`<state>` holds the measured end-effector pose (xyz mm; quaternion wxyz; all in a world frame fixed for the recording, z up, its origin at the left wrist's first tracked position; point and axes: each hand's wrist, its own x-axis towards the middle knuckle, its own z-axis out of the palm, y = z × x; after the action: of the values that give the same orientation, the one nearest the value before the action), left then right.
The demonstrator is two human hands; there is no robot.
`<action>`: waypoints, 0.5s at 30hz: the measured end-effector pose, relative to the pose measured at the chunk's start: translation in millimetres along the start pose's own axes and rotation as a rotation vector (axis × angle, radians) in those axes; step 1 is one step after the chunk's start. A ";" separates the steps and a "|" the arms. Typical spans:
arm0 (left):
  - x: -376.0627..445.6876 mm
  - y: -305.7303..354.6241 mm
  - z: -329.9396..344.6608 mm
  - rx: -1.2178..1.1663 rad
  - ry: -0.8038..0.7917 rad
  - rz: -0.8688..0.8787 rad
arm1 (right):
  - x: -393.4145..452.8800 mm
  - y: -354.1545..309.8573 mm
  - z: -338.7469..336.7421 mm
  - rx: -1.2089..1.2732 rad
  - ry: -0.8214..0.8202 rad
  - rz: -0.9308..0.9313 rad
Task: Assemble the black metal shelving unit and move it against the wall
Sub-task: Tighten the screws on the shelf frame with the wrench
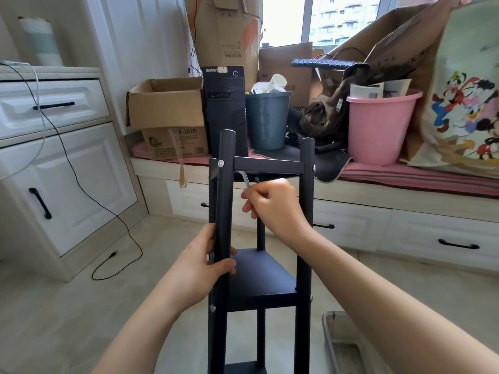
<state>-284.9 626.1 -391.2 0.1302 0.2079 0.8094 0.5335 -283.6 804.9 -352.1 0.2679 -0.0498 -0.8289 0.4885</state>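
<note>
The black metal shelving unit (pixel 263 276) stands upright on the floor right in front of me, with round posts, a top crossbar and silver screws at the joints. My left hand (pixel 205 261) grips the near left post at mid height. My right hand (pixel 272 206) pinches a small silver wrench (pixel 246 179) whose tip reaches up under the left end of the top crossbar. The unit's lower part runs out of the frame's bottom edge.
Behind the unit a window bench (pixel 378 174) carries cardboard boxes (pixel 167 109), a black computer tower (pixel 225 103), a dark bin (pixel 267 120) and a pink bucket (pixel 378 125). White cabinets (pixel 54 157) stand at left, a black cable (pixel 108 211) trails on the floor, and a tray (pixel 340 344) lies bottom right.
</note>
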 end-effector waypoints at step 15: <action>-3.1 3.6 1.2 0.050 -0.011 -0.028 | 1.9 9.6 19.1 -0.078 0.127 -0.149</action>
<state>-281.0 626.8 -388.4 0.1371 0.2028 0.8247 0.5099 -296.3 795.6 -366.6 0.3532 -0.0294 -0.8300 0.4306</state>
